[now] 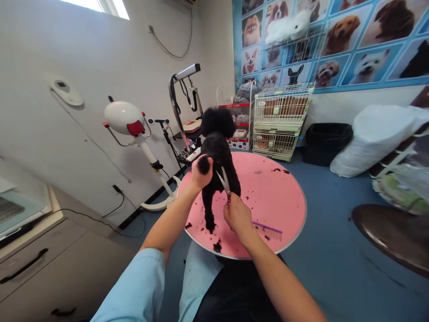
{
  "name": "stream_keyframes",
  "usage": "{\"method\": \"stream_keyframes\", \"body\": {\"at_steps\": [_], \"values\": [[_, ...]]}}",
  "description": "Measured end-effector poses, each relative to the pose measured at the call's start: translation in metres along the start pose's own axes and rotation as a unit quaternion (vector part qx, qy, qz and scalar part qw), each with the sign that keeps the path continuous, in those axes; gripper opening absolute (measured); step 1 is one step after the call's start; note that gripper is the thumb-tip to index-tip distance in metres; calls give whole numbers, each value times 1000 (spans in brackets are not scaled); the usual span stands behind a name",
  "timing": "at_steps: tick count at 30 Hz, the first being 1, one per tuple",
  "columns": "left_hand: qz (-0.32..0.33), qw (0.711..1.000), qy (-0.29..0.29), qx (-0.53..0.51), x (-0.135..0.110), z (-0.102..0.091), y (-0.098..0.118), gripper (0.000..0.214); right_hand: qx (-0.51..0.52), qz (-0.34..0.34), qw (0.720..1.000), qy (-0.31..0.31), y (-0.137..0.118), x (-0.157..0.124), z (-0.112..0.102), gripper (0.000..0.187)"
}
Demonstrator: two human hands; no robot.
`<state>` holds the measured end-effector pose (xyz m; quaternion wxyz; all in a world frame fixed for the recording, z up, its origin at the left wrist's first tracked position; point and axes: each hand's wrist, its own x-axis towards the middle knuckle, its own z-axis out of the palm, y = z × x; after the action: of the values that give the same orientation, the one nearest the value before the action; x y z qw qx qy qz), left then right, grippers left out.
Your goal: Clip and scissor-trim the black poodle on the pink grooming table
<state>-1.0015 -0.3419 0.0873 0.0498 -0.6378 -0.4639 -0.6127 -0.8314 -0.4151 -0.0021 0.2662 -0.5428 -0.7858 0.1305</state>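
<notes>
A black curly-coated dog (217, 150) stands on the round pink grooming table (268, 197), its rear toward me and its head facing away. My left hand (201, 172) is closed around the dog's tail (203, 164), whose fluffy tip shows above my fingers. In my right hand (238, 215) is a pair of scissors (224, 181), blades parted and pointing up against the dog's hind end. The fingers are wrapped about the scissor handles, which are mostly hidden. Beside my right hand a purple comb (268, 229) lies on the table.
Clumps of cut black hair (217, 246) are scattered over the tabletop. Behind the dog stands a metal grooming arm (181, 107) with hanging loops. A white stand dryer (124, 117) is to the left. Stacked cages (281, 116) and a black bin (326, 142) stand beyond the table.
</notes>
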Motion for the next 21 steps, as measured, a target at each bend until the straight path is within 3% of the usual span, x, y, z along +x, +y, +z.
{"method": "stream_keyframes", "body": {"at_steps": [4,8,21], "values": [[2,1000,14,16,2,-3,0,44,-4,6,1000,-26,3,2,-1,44],[25,1000,-10,4,7,-6,-2,39,-1,-27,1000,0,0,5,2,48],[9,1000,-13,10,10,-5,-3,41,9,6,1000,-22,-8,9,5,44]]}}
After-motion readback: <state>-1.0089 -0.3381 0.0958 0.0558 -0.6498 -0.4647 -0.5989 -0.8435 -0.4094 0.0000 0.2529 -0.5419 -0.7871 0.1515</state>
